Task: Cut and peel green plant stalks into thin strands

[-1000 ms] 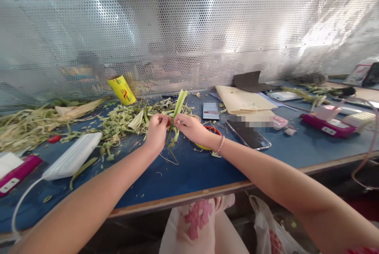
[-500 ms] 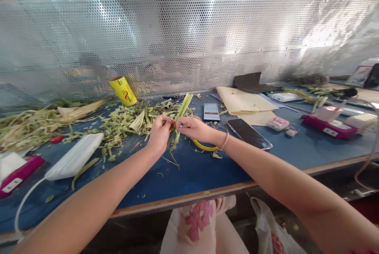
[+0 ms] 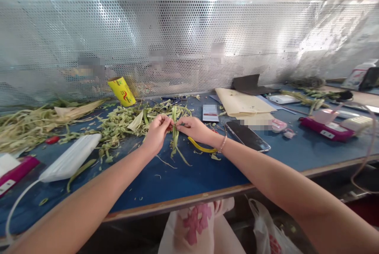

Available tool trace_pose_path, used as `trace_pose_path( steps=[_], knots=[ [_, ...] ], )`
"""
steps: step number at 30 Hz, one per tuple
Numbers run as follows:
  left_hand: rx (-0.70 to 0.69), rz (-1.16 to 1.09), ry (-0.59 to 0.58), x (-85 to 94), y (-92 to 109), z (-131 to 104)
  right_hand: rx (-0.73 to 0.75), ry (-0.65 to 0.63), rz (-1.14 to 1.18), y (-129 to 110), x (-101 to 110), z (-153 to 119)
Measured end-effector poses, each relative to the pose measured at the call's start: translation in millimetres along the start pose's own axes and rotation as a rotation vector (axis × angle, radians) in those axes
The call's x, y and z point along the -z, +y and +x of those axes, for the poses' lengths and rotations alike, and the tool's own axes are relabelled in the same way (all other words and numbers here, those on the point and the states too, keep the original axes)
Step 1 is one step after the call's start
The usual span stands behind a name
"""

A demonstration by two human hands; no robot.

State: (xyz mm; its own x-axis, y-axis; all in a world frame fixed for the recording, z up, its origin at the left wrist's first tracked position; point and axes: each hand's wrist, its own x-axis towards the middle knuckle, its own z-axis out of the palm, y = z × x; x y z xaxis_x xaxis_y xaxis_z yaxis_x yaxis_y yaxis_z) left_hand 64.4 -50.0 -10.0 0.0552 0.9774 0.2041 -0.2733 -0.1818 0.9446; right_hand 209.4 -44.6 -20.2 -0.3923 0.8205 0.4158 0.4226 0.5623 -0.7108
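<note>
My left hand (image 3: 158, 133) and my right hand (image 3: 192, 128) meet over the middle of the blue table, fingertips pinched together. Between them they grip a green plant stalk (image 3: 174, 143); its upper end stands above the fingers and thin, limp strips hang below. The part inside the fingers is hidden. Just behind my left hand lies a heap of green plant pieces (image 3: 121, 123) with a pale dry husk (image 3: 137, 121) on top. Below my right wrist, a yellow curved thing (image 3: 201, 146) rests on the table, partly covered by the wrist.
A perforated metal screen (image 3: 189, 29) closes off the back. To the left are a yellow tube (image 3: 122, 91), a white box-shaped thing (image 3: 71, 158) with a cable, and a magenta power strip (image 3: 17, 175). Phones (image 3: 248, 135), brown paper (image 3: 245, 102) and another power strip (image 3: 325, 127) lie right.
The stalk has swung from leaning right to nearly upright, with its top now lower. Its lower strips hang further down. Both hands stay close together, still pinching it; the view has shifted slightly.
</note>
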Motion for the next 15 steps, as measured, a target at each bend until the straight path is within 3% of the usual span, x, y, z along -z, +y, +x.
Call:
trace_pose_path(
  steps=[6,11,15],
  knots=[
    [0.173,-0.132,0.009,-2.9,4.6,0.8,0.027,-0.019,0.07,-10.3,-0.9,-0.5],
    [0.103,-0.169,0.068,-6.3,11.1,3.0,0.001,-0.055,0.141,-19.5,0.1,-0.9],
    [0.066,-0.169,0.033,-4.9,11.0,4.3,-0.011,-0.082,0.087,-16.2,-2.1,-3.2]
  ],
)
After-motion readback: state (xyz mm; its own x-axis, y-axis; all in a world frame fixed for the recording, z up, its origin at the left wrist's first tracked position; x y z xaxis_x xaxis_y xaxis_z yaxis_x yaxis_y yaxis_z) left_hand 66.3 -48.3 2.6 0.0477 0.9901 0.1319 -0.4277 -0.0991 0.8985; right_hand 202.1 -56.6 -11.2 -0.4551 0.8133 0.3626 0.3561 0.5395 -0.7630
